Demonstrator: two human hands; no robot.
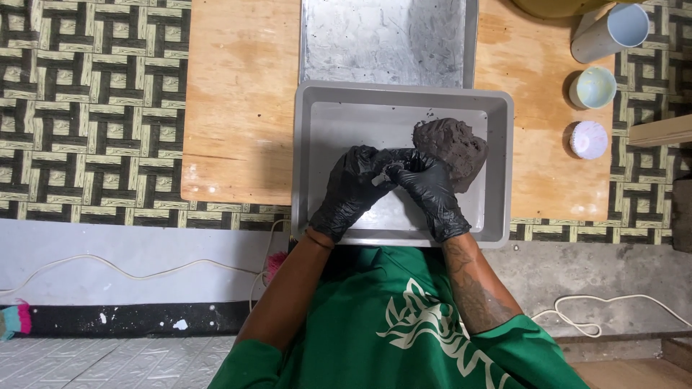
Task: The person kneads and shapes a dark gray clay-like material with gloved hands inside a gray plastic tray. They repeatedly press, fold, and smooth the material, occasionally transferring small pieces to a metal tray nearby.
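Observation:
Both my hands wear black gloves and meet over a grey plastic tray [497,144]. My left hand [353,189] and my right hand [431,191] pinch a small piece of dark clay [398,160] between their fingertips. A big lump of dark grey clay [454,148] lies in the tray's far right corner, just beyond my right hand's fingers. Whether the small piece is still joined to the lump is hidden by the fingers.
The tray rests on a low wooden board [238,108], with a smeared metal tray [386,39] behind it. A white tube [609,32], a pale cup [594,87] and a small patterned cup [589,139] stand at the right. White cords lie on the floor near me.

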